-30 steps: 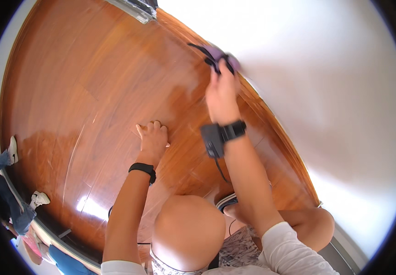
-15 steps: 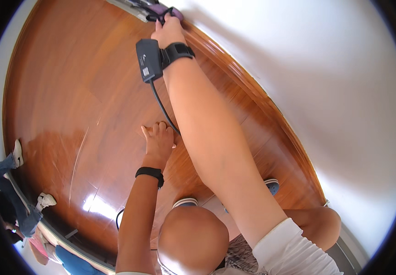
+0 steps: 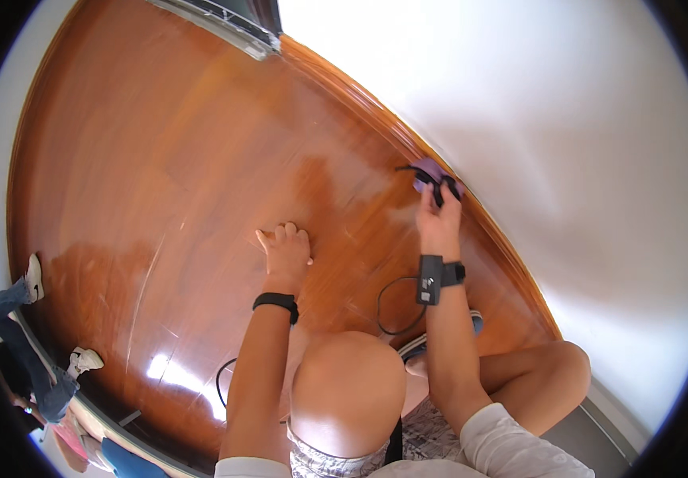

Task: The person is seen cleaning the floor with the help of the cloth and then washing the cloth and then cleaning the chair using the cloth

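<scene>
From here I see the right hand (image 3: 440,227) pinching a purple-and-black item (image 3: 432,169) by its black part, probably for firm grip, beside the wooden skirting (image 3: 344,86). The left hand (image 3: 287,253), fingers parted, leans on the floor (image 3: 216,159), seemingly for balance.

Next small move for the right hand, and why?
Probably a short slide of the purple-and-black item along the wooden skirting: the right hand grips it beside that board, and the left hand is on the floor, apparently as support. Whether the item actually touches the board is hard to tell.
</scene>
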Motion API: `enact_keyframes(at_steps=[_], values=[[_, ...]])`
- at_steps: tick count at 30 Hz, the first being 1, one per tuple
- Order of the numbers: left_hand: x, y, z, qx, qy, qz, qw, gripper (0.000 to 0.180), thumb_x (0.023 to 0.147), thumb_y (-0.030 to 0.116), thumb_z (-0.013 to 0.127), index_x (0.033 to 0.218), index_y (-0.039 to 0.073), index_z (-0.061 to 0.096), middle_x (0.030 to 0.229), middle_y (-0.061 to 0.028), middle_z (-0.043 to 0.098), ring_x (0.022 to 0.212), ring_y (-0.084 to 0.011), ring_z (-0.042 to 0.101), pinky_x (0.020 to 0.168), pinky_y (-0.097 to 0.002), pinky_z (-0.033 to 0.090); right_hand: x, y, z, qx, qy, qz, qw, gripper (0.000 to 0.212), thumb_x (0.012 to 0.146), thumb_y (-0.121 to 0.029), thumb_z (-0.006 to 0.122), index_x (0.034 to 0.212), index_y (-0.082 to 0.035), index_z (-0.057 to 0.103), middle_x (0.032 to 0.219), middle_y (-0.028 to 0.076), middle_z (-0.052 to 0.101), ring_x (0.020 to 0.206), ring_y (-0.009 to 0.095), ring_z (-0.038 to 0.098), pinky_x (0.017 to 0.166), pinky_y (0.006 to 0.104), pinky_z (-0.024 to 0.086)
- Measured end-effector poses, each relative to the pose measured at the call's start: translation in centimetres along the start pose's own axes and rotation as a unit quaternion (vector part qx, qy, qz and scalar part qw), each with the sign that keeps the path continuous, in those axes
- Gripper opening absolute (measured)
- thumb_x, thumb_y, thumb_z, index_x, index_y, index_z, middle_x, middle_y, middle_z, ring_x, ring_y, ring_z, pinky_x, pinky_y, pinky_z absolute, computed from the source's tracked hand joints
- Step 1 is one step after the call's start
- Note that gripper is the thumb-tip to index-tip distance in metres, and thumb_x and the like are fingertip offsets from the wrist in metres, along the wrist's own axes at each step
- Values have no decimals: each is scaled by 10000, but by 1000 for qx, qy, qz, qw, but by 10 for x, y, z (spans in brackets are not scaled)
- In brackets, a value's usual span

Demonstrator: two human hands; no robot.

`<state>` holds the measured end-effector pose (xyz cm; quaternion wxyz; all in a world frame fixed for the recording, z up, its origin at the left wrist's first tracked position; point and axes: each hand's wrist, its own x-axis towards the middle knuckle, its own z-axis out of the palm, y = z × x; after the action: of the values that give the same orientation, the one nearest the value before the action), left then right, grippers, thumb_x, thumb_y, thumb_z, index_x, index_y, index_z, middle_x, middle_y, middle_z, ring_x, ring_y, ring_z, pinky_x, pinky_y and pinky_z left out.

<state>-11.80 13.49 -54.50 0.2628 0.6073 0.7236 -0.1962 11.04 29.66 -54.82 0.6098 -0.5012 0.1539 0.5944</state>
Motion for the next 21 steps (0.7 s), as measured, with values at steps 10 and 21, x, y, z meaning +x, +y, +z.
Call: enact_keyframes(at_steps=[10,21], values=[[1,2,-7,-7,23,17,1000,446,734,326,781,1062,78,608,1144,-84,530,1161,-269,490,1008,-693,329,14,155,130,-672,-313,-353,571,206,915,-175,579,993,10,626,890,247,658,851,382,648,726,403,492],[0,3,5,11,-26,1,1000,447,761,333,769,1113,107,611,1171,-56,528,1192,-252,473,1053,-683,285,19,35,-14,-642,-213,-318,665,175,897,-81,588,975,59,656,942,181,681,884,257,643,792,354,493]])
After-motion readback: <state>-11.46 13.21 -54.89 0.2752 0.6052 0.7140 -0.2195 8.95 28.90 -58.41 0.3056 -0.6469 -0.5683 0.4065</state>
